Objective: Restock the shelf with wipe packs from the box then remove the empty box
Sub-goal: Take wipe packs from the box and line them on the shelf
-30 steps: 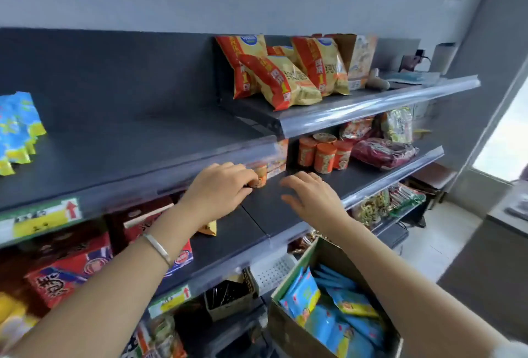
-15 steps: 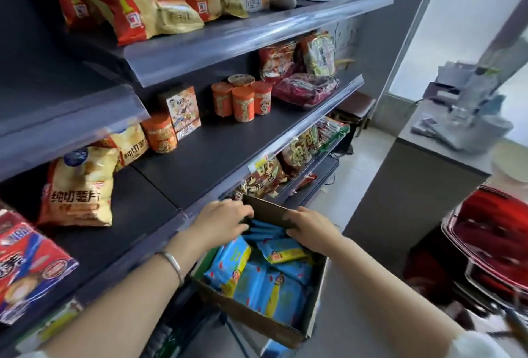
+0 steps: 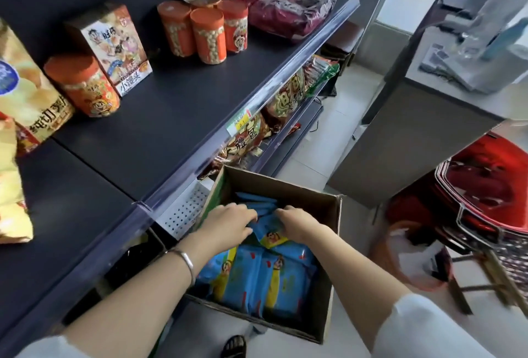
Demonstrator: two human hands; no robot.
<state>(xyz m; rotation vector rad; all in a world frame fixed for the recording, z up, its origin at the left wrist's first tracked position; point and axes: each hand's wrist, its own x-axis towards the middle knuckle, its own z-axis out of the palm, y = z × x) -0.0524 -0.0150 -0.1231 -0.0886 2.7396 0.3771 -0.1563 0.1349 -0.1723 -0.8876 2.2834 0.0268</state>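
An open brown cardboard box [image 3: 328,246] sits low in front of a dark blue-grey metal store shelf [image 3: 160,129], its near edge towards the viewer. Inside it lie many flat blue plastic wipe packs [image 3: 271,280] with yellow stripes and a cartoon figure, stacked loosely and filling most of the floor of the box. Both of the person's bare hands are down inside the box at its far half. The left hand [image 3: 228,225] lies palm down on the packs with its fingers curled over them, and the right hand [image 3: 297,223] does the same just beside it; the fingertips of the two hands are close together with a single wipe pack [image 3: 270,232] showing between them. Whether either hand has truly closed on a pack cannot be told. A thin silver bracelet [image 3: 185,260] circles the left wrist, and white sleeves show at the bottom of the view. On the shelf above and left of the box, which has a wide bare stretch along its front, stand several orange cylindrical snack canisters [image 3: 205,35], a white and orange cartoon-printed carton [image 3: 111,46] and a yellow crisp bag [image 3: 17,100]. A lower shelf holds more snack bags. To the right are a grey counter [image 3: 400,135] and a red wire shopping basket [image 3: 491,192] on a wooden stool.
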